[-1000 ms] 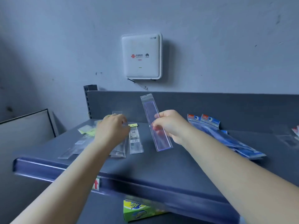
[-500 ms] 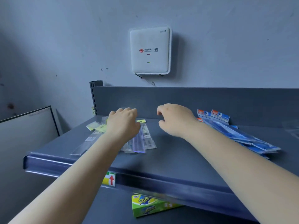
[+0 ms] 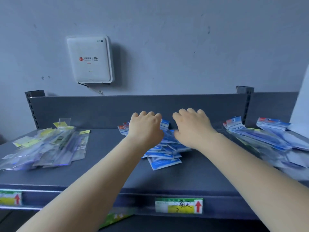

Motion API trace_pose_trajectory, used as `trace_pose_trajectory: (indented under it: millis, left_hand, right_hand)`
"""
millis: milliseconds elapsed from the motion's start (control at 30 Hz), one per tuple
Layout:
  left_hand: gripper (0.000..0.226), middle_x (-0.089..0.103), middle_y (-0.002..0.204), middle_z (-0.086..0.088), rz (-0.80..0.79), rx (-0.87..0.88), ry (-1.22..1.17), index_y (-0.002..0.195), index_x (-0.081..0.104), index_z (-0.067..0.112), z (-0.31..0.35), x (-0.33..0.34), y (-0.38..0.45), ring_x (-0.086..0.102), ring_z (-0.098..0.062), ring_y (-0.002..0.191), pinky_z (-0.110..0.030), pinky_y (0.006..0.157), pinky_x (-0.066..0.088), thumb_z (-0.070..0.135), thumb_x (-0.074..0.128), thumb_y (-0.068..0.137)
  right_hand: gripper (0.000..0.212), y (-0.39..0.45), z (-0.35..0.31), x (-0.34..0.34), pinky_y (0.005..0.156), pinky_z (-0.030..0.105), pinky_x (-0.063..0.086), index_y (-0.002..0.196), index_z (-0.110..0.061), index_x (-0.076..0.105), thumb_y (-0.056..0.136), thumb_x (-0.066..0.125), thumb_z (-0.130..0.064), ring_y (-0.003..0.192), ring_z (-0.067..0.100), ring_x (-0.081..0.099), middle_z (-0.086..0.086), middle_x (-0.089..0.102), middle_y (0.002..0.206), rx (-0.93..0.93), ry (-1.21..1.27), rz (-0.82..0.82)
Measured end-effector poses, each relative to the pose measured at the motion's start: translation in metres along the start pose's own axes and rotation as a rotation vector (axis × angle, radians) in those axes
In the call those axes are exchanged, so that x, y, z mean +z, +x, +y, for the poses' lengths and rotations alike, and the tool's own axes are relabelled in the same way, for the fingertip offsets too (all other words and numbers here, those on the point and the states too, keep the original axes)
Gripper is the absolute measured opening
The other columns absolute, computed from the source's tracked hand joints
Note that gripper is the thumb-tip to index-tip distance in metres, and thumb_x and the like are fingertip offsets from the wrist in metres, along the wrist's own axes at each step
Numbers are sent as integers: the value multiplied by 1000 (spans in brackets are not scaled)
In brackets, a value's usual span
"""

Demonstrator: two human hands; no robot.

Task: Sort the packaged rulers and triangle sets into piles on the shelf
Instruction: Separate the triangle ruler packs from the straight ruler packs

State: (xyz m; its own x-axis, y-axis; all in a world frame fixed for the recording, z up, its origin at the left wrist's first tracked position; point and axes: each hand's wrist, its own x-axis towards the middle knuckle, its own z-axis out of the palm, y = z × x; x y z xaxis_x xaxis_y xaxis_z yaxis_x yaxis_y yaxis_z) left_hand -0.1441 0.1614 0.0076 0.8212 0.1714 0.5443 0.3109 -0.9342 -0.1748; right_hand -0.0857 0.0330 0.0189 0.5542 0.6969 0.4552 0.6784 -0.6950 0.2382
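Note:
On the grey shelf (image 3: 209, 173) lie three heaps. At the left is a pile of clear packaged rulers (image 3: 46, 146) with yellow tags. In the middle sits a pile of blue and white packets (image 3: 164, 156). Longer blue packets (image 3: 267, 138) are heaped at the right. My left hand (image 3: 145, 129) lies palm down on the left part of the middle pile, fingers bent over the packets' red-topped headers. My right hand (image 3: 192, 129) lies palm down on the pile's right part, its fingertips hidden behind it. Neither hand lifts a packet.
A grey back panel (image 3: 117, 108) closes the shelf behind. A white router box (image 3: 90, 59) hangs on the wall above. Price labels (image 3: 178, 205) sit on the shelf's front rail, a green box (image 3: 115, 218) lies below, and a white panel (image 3: 301, 106) stands at the far right.
My right hand laid the clear ruler packet on the left pile and let go. Both hands and my view then moved right to the middle blue pile.

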Motion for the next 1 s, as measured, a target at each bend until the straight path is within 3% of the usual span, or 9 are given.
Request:
trace_pose_trajectory:
  millis: [200,433,700,833,1000]
  left_hand:
    - [28,55,108,0,-20,39,-39,114,48,18,98,-6,25,50,-23,104,-29,79,29,29,48,88]
    - [41,54,118,1,-57,87,-114,128,45,22,191,0,41,50,-23,112,-32,90,36,41,43,93]
    - [47,53,128,1,-205,87,-176,134,43,22,247,11,64,48,-23,119,-33,91,38,48,40,94]
    - [46,55,127,0,-316,30,-261,127,48,22,267,25,82,48,-24,118,-32,87,39,51,37,94]
    - [52,43,142,-3,-415,14,-286,131,48,31,285,51,96,35,-25,132,-39,104,29,61,32,91]
  right_hand:
    - [37,-45,88,7,90,36,33,126,-16,42,92,45,-33,114,25,44,3,47,123,81,11,-2]
    - [42,-89,173,22,94,39,33,129,-18,42,91,46,-37,118,26,42,3,46,126,154,13,-56]
    - [42,-111,253,43,96,36,38,129,-19,46,91,49,-37,128,22,42,1,44,137,315,252,-146]
    - [34,-112,289,59,90,33,42,122,-12,52,94,49,-31,115,27,50,8,50,130,437,315,-211]
    - [39,-120,311,81,85,29,41,124,-15,54,95,45,-39,115,25,50,7,53,128,542,348,-360]
